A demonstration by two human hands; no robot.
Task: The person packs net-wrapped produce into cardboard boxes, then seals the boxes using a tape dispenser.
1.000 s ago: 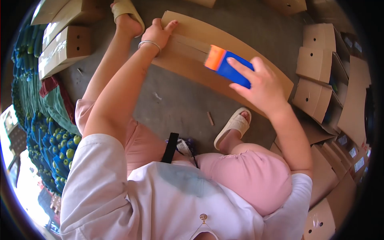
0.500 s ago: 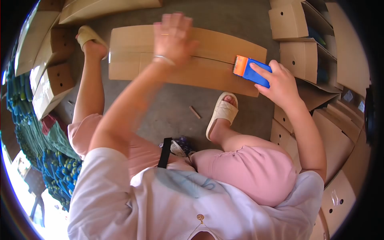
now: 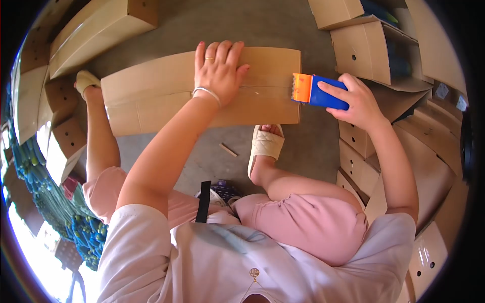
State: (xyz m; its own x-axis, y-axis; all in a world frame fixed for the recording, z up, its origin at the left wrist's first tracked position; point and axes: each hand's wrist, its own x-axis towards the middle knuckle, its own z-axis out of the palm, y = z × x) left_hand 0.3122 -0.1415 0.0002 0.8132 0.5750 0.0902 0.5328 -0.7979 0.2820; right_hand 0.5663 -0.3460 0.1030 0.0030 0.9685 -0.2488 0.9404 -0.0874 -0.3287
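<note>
A long closed cardboard box (image 3: 151, 96) lies across the floor in front of me, with a lengthwise seam along its top. My left hand (image 3: 217, 73) rests flat on the box near its middle, fingers spread, with nothing in it. Wrapped round a blue and orange tape dispenser (image 3: 327, 93) is my right hand (image 3: 356, 101). The dispenser's toothed orange end is at the right end of the box. Whether tape reaches the box there I cannot tell.
More cardboard boxes stand at the upper left (image 3: 101, 35) and along the right (image 3: 361, 53). Blue and green bundled items (image 3: 86, 235) lie at the left. My sandalled feet are beside the box, and a small stick (image 3: 228, 150) lies on the floor.
My left hand has come down onto the box and is no longer blurred. The box appears further left and lower in view, and the dispenser has gone from above its top to its right end.
</note>
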